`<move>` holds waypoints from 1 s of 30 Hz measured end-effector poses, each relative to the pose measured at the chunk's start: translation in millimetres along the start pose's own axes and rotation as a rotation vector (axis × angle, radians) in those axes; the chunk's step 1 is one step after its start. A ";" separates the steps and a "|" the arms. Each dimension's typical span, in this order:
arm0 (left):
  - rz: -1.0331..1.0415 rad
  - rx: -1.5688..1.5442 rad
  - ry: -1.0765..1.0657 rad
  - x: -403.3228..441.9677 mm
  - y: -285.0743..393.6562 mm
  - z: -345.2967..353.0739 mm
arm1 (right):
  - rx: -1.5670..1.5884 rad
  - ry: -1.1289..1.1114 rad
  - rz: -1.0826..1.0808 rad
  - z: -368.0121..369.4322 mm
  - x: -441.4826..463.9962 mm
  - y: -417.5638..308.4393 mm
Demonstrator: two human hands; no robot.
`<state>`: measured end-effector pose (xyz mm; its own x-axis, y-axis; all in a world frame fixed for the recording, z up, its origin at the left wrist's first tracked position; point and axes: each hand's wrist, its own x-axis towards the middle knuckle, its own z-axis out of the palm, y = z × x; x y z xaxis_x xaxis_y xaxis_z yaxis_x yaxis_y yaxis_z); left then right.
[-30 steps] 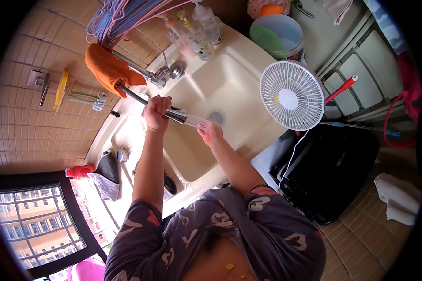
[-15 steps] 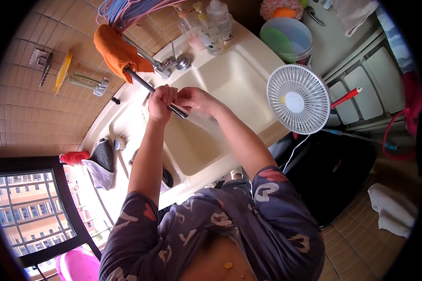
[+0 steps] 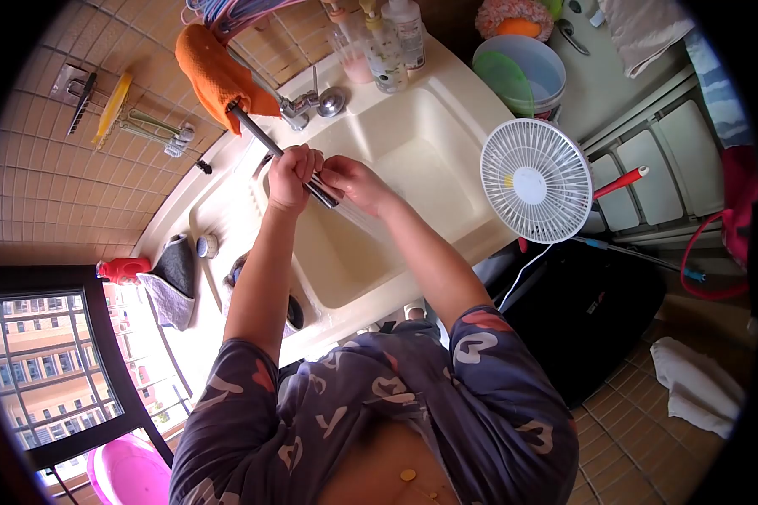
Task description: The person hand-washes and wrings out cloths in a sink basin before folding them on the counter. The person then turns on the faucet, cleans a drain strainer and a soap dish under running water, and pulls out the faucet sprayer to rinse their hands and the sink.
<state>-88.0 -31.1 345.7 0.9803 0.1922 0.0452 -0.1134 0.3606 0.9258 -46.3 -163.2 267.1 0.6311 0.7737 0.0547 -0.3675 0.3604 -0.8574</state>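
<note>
A duster with an orange cloth head slants across the sink's upper left, its dark grey handle running down to a shiny metal end. My left hand is wrapped around this handle near its lower part. Beside it, my right hand has its fingers curled and pressed together at the handle's lower end; its fingertips are partly hidden. Both hands are over the cream sink. Pale streaks like running water show in the basin below my right hand. Behind the handle stands a chrome faucet.
Pump bottles stand at the sink's back corner. On the right are a white fan with a cord and a bucket. Brushes hang on the tiled wall. A grey cloth lies on the left ledge by a window.
The view has shifted slightly. Both hands stay at the duster's handle, with my right hand's fingers slightly moved against its lower end.
</note>
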 end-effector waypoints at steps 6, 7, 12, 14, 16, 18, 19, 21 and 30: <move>0.029 -0.043 0.023 -3.8 0.8 6.8 | 0.551 0.092 0.118 11.5 -4.1 4.8; 0.027 -0.042 0.020 -4.3 0.6 7.2 | 0.650 0.074 0.144 9.3 -5.0 6.5; 0.039 0.054 -0.012 -7.7 3.9 8.8 | 0.624 0.030 0.230 5.1 3.1 -0.7; 0.047 0.071 0.012 -7.2 3.9 12.3 | 0.609 0.021 0.230 9.2 6.5 -0.6; 0.057 0.088 0.035 -4.3 0.8 16.7 | 0.524 0.191 0.223 13.3 8.6 5.5; 0.130 0.108 0.128 -0.8 -4.1 21.2 | 0.542 0.333 0.229 16.8 17.6 21.6; 0.129 0.109 0.125 -0.4 -4.5 21.3 | 0.558 0.476 0.237 16.5 19.4 28.4; 0.149 0.139 0.047 1.9 -2.4 20.5 | 0.655 0.577 0.218 9.4 4.1 54.7; 0.087 0.033 0.088 1.2 -3.5 3.0 | 1.027 0.756 0.161 -15.1 -7.1 96.9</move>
<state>-85.9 -34.9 343.6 0.9489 0.3014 0.0937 -0.1903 0.3096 0.9316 -76.1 -141.6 175.9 0.6353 0.4814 -0.6038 -0.6177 0.7861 -0.0231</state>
